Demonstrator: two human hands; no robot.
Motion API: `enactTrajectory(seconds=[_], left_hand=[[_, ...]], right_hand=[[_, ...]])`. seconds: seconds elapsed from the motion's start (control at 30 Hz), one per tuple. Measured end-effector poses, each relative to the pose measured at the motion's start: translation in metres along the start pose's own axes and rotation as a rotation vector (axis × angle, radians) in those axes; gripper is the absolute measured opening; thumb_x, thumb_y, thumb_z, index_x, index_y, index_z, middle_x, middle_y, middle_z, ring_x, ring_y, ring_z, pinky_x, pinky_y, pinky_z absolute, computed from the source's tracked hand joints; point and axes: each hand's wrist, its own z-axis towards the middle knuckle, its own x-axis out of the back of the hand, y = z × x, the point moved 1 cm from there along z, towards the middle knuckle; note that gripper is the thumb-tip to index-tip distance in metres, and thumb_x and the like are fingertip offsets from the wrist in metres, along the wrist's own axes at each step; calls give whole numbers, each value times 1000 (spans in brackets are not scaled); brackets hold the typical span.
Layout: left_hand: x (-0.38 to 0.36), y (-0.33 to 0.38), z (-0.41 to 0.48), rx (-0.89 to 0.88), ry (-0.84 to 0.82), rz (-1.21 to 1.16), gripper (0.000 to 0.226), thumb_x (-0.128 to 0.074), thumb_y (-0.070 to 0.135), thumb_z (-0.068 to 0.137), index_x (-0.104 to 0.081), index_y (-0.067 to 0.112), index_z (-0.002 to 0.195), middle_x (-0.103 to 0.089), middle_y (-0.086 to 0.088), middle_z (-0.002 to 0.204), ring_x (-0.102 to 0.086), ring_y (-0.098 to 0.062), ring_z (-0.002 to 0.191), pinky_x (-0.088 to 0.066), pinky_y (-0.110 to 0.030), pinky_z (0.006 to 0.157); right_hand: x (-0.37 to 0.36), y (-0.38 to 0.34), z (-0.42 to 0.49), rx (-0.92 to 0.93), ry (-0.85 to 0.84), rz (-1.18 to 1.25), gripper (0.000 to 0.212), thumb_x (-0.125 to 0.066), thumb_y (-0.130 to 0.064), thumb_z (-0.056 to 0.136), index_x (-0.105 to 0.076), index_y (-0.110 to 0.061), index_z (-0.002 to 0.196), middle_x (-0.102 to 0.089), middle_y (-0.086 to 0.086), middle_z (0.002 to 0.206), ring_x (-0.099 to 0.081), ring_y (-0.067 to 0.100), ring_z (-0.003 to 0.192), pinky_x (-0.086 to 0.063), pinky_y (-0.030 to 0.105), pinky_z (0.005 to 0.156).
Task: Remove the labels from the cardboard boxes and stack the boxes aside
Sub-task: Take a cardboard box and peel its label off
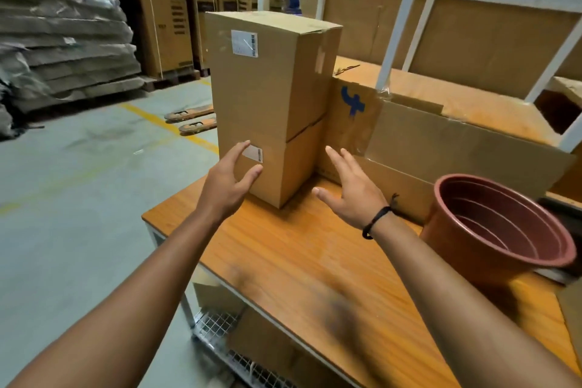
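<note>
Two brown cardboard boxes stand stacked on the wooden table [293, 261]. The upper box [267, 79] carries a white label [244, 43] on its left face. The lower box [277, 173] has a smaller white label [253, 154] near its top edge. My left hand [228, 179] reaches toward the lower box's left face with fingers spread, its fingertips at that label. My right hand [346, 189], with a black wrist band, hovers open beside the lower box's right face and holds nothing.
A terracotta plastic pot [491, 230] sits on the table's right side. Flattened cardboard sheets [441, 148] lean behind the boxes against a white metal frame [403, 9]. Left of the table lie grey floor, pallet jack forks [192, 120] and stacked cartons.
</note>
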Motion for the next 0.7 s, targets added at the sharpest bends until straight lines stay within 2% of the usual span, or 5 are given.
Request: enactTrajectory(seconds=[0.13, 0.23, 0.37, 0.53, 0.7], left_hand=[[-4, -12, 37, 9, 37, 28, 59, -60, 41, 94, -39, 27, 147, -44, 0, 150, -39, -19, 138, -33, -27, 103], [-2, -27, 62, 18, 55, 59, 58, -60, 41, 93, -41, 27, 146, -46, 0, 149, -40, -18, 137, -32, -25, 102], [-1, -45, 100, -2, 111, 105, 57, -62, 43, 92, -44, 27, 144, -41, 1, 152, -36, -19, 141, -34, -39, 112], [-1, -80, 148, -7, 135, 162, 60, -66, 47, 87, -45, 34, 142, -25, 4, 160, -22, -21, 147, -29, -49, 115], [1, -118, 203, 36, 60, 136, 72, -72, 46, 83, -37, 40, 146, -19, -1, 162, -23, -25, 147, -33, -55, 112]], right_hand=[[8, -6, 69, 20, 58, 20, 83, -58, -56, 89, -6, -41, 152, -7, -2, 163, -32, 26, 142, -42, 44, 103], [14, -20, 111, 51, 91, 79, 79, -62, -49, 89, -12, -45, 151, -8, 1, 163, -28, 26, 144, -41, 44, 104], [19, -38, 160, 123, 163, 113, 86, -69, -47, 84, -13, -51, 149, -8, 4, 162, -34, 27, 140, -47, 40, 98], [19, -64, 218, 47, 293, 191, 104, -78, -48, 75, -5, -49, 150, -10, 11, 161, -46, 33, 131, -52, 37, 89], [33, -84, 261, -22, 577, 279, 112, -82, -50, 68, -10, -38, 153, -21, 13, 155, -50, 32, 125, -53, 45, 92]])
